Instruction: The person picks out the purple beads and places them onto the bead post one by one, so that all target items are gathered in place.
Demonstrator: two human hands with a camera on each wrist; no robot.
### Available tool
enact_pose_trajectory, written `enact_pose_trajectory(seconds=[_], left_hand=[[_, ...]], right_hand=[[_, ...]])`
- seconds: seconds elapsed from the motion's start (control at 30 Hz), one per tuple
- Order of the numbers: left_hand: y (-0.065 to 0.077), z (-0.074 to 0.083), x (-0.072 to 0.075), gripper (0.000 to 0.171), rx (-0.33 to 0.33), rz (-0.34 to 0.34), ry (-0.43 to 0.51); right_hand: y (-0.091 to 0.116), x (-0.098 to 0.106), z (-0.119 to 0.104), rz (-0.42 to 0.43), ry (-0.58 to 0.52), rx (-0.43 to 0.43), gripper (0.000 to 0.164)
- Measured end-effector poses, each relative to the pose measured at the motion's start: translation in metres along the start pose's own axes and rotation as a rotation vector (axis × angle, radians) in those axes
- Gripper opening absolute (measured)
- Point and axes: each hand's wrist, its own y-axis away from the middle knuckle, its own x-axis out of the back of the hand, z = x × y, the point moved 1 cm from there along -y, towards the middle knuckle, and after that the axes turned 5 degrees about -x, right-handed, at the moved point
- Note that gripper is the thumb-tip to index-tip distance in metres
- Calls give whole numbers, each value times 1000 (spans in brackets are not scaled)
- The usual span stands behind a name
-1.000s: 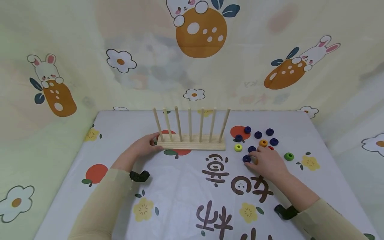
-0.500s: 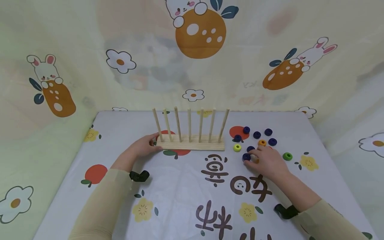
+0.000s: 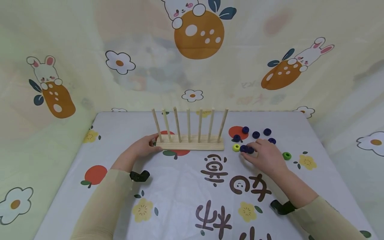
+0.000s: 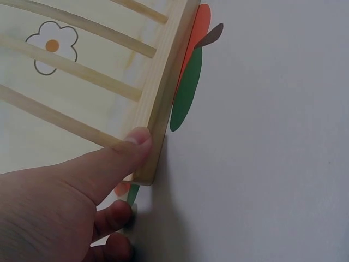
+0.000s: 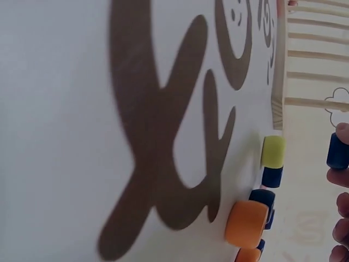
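Note:
A wooden peg rack [image 3: 192, 146] with several upright, bare pegs stands on the table. My left hand [image 3: 143, 146] grips the left end of its base; in the left wrist view the thumb [image 4: 139, 139] lies on the base. My right hand [image 3: 267, 157] pinches a dark blue bead [image 5: 338, 150] between thumb and a finger, lifted off the cloth in the right wrist view. Another blue bead [image 3: 250, 150] lies close to the fingers, and a yellow-green bead [image 3: 236, 147] is just to their left. An orange bead [image 5: 247, 224] is hidden from the head view by the hand.
Several loose blue beads, one of them a far blue bead [image 3: 267, 132], lie behind the right hand. A green bead [image 3: 286, 156] sits to its right. The table [image 3: 174, 186] wears a printed white cloth; a patterned curtain [image 3: 150, 80] hangs behind.
The right hand has moved slightly away from me, raising the blue bead from the cloth, and now covers the orange bead seen earlier. The left hand stays on the rack.

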Motion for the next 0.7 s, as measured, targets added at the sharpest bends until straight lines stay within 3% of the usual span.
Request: enact_pose_trajectory(seconds=[0.7], left_hand=[[-3, -1, 0, 81, 10, 5, -10]], right_hand=[[-14, 22, -17, 151, -57, 41, 46]])
